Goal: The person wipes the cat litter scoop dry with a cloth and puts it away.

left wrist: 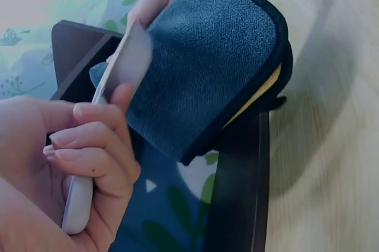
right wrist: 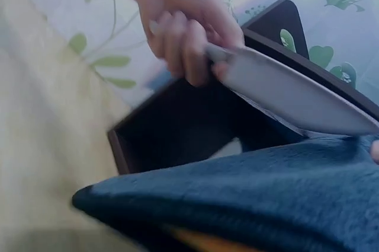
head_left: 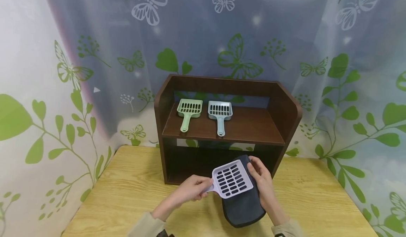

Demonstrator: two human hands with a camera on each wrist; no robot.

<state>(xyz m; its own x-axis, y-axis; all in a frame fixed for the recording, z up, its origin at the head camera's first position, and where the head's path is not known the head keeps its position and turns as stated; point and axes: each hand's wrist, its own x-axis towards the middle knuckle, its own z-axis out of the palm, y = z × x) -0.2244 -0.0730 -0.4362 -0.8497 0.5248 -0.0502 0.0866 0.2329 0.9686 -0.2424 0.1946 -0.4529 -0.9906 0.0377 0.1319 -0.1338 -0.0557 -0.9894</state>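
Note:
My left hand (head_left: 192, 188) grips a pale lavender litter scoop (head_left: 219, 174) by its handle, fingers curled round it in the left wrist view. The scoop's slotted pan faces up and overlaps a folded dark blue-grey cloth (head_left: 243, 209). With my right hand (head_left: 262, 180) I hold that cloth by its far right side, the thumb on top. Black trim runs along the cloth's edge, and a yellow layer shows inside the fold in the left wrist view. In the right wrist view the scoop's pan (right wrist: 290, 95) stands close over the cloth (right wrist: 266, 193).
Behind my hands a dark brown two-level shelf (head_left: 222, 137) stands on the light wooden table (head_left: 133, 180). Its upper board carries a green litter scoop (head_left: 187, 116) and a light blue one (head_left: 220, 119). A curtain with leaves and butterflies (head_left: 196, 29) hangs behind.

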